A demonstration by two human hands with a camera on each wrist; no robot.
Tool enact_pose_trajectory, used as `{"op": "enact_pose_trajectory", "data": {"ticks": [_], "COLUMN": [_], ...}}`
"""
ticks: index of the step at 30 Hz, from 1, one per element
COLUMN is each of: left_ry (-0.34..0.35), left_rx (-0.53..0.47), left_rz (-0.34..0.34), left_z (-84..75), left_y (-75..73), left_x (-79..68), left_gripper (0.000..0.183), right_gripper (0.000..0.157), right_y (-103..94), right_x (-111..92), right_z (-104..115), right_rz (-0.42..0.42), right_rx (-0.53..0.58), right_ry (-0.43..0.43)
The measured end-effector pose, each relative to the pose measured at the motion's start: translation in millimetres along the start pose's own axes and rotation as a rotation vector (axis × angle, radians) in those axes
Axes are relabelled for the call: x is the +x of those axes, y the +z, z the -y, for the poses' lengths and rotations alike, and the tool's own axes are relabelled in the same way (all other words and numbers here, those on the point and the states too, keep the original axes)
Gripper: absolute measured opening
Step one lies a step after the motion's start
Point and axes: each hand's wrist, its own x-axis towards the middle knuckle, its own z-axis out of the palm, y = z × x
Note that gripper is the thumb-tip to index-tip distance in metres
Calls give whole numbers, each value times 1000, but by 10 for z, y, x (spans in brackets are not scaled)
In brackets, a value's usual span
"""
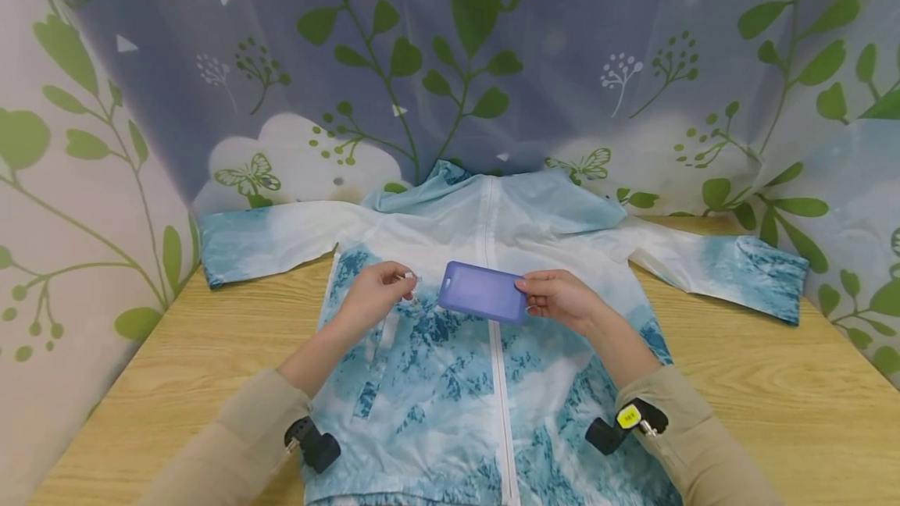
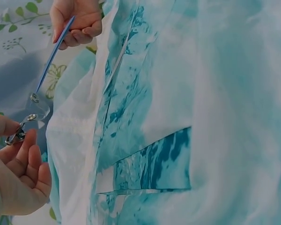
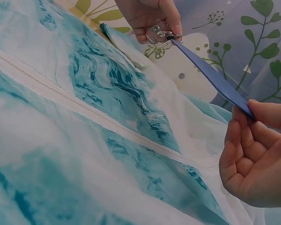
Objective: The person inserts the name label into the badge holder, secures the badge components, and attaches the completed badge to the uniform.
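Note:
A purple-blue badge holder (image 1: pixel 482 292) hangs flat over the jacket, its slotted end facing left. My right hand (image 1: pixel 565 300) pinches the holder's right end between thumb and fingers. A small metal badge clip (image 2: pixel 16 137) with a clear snap strap (image 2: pixel 43 111) sits in my left hand (image 1: pixel 376 293), which pinches the metal part. The strap is right by the holder's slotted end; whether it passes through the slot I cannot tell. Beneath both hands lies a blue-and-white jacket (image 1: pixel 450 397), spread front up with its sleeves out to the sides.
A light wooden table (image 1: pixel 759 381) carries the jacket. Behind and at both sides hangs a leaf-patterned cloth (image 1: pixel 548 100). The jacket's white zipper (image 1: pixel 501 404) runs down its middle, and its collar end touches the back cloth.

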Motion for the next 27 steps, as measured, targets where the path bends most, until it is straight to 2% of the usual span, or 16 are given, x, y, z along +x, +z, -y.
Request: {"op": "enact_pose_trajectory", "data": {"ticks": [7, 14, 21, 27], "left_ry": [16, -8, -43, -43], "left_rx": [-29, -103, -118, -184], "left_rz": [-52, -87, -132, -161], "left_z": [-11, -10, -19, -64], "left_y": [20, 34, 69, 109], "left_x": [22, 51, 79, 95], "left_gripper": [22, 17, 19, 20], "right_gripper": [17, 16, 18, 21], "right_y": [-4, 3, 7, 4], "right_x": [0, -12, -10, 17], "right_z": [-10, -2, -1, -6], "right_rz": [3, 29, 55, 76], "right_rx": [2, 28, 46, 50], "right_ry": [-1, -12, -34, -54]}}
